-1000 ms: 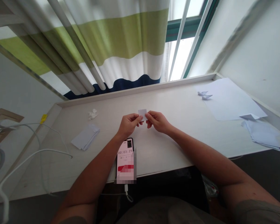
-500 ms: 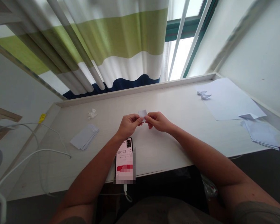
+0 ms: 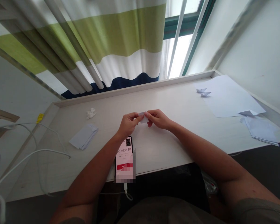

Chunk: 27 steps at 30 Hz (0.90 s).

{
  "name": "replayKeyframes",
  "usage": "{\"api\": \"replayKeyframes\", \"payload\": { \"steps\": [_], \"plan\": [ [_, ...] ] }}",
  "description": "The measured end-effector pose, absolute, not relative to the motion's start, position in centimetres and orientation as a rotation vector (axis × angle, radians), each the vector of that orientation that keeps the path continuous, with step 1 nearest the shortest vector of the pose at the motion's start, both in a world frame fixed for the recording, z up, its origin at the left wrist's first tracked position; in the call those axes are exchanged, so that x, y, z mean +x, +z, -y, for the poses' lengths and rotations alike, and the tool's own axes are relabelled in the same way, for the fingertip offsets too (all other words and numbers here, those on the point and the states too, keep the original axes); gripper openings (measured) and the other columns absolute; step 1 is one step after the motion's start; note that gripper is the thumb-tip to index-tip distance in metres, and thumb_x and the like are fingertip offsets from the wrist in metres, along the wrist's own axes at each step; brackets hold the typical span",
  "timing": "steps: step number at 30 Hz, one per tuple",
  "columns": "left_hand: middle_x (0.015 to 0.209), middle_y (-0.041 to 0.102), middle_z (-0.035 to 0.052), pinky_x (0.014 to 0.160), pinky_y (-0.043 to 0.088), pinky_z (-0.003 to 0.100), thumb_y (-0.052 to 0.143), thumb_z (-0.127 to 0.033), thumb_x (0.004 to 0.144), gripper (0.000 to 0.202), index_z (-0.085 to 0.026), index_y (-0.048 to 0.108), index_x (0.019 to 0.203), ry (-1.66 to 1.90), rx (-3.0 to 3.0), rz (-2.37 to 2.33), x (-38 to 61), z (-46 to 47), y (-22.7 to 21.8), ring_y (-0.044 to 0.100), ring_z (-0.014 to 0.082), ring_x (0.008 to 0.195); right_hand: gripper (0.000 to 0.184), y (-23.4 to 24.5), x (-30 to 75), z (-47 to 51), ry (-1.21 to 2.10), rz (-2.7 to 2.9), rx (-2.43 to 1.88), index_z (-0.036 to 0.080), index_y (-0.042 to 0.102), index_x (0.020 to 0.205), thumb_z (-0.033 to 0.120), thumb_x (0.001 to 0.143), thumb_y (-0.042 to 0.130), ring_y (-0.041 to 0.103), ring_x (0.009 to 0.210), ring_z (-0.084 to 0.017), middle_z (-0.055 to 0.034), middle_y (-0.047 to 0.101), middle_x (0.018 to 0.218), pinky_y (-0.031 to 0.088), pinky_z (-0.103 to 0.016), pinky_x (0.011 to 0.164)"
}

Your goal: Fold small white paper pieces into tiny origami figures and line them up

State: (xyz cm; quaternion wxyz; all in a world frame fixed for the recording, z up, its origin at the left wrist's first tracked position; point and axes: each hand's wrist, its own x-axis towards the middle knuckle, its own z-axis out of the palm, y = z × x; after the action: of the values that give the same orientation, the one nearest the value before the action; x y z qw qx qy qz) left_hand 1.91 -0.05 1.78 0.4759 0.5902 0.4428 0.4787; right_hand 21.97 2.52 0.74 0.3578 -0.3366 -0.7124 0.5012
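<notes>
A small folded white paper piece (image 3: 143, 118) is pinched between both hands above the middle of the white desk (image 3: 177, 130). My left hand (image 3: 128, 123) grips its left side with thumb and fingers closed. My right hand (image 3: 158, 119) grips its right side the same way. Most of the paper is hidden by the fingertips. A phone (image 3: 125, 158) showing a running timer lies on the desk just under my left wrist.
A small stack of white paper slips (image 3: 83, 140) lies at left, a crumpled scrap (image 3: 91, 113) behind it. Large white sheets (image 3: 226, 96), two tiny folded paper shapes (image 3: 203, 92) and more folded paper (image 3: 259, 129) sit at right. White cables (image 3: 35, 149) trail at far left. A striped curtain (image 3: 102, 46) hangs behind.
The paper piece stood up above the fingertips before; now it is lower and mostly covered between the two hands. The hands have closed in slightly.
</notes>
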Motion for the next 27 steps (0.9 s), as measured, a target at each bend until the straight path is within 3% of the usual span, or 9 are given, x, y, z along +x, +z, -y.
{"api": "replayKeyframes", "payload": {
  "steps": [7, 13, 19, 27],
  "plan": [
    [0.068, 0.07, 0.0012, 0.06, 0.044, 0.027, 0.093, -0.051, 0.074, 0.033, -0.02, 0.082, 0.075, 1.222, 1.304, -1.089, 2.0, -0.1, 1.9, 0.052, 0.0116, 0.061, 0.069, 1.0, 22.4, -2.4, 1.205, 1.942, -0.897, 0.02, 0.06, 0.067, 0.082, 0.097, 0.058, 0.054, 0.05, -0.012, -0.0013, 0.066, 0.053, 0.041, -0.026, 0.056],
    [0.071, 0.074, 0.0026, 0.063, 0.048, 0.03, 0.093, -0.048, 0.073, 0.031, -0.019, 0.084, 0.081, 1.297, 1.307, -1.133, 1.7, -0.4, 1.8, 0.057, 0.013, 0.063, 0.067, 0.9, 22.1, -2.2, 1.348, 1.881, -0.856, 0.02, 0.06, 0.067, 0.082, 0.094, 0.062, 0.061, 0.053, -0.013, -0.0016, 0.067, 0.059, 0.047, -0.026, 0.057],
    [0.078, 0.079, 0.0044, 0.069, 0.052, 0.03, 0.096, -0.04, 0.07, 0.029, -0.018, 0.08, 0.082, 1.177, 1.342, -1.105, 1.3, -0.4, 1.8, 0.068, 0.0161, 0.071, 0.062, 0.9, 22.2, -2.3, 1.255, 1.835, -0.879, 0.02, 0.062, 0.065, 0.073, 0.096, 0.067, 0.059, 0.052, -0.012, -0.0006, 0.066, 0.057, 0.046, -0.026, 0.055],
    [0.079, 0.08, 0.0056, 0.069, 0.054, 0.029, 0.093, -0.037, 0.073, 0.028, -0.018, 0.076, 0.084, 1.104, 1.318, -1.083, 1.1, -0.4, 1.8, 0.076, 0.0194, 0.076, 0.062, 0.5, 22.2, -2.9, 1.308, 1.606, -0.873, 0.017, 0.071, 0.083, 0.079, 0.083, 0.079, 0.064, 0.052, -0.014, -0.0014, 0.069, 0.063, 0.049, -0.026, 0.051]
  ]
}}
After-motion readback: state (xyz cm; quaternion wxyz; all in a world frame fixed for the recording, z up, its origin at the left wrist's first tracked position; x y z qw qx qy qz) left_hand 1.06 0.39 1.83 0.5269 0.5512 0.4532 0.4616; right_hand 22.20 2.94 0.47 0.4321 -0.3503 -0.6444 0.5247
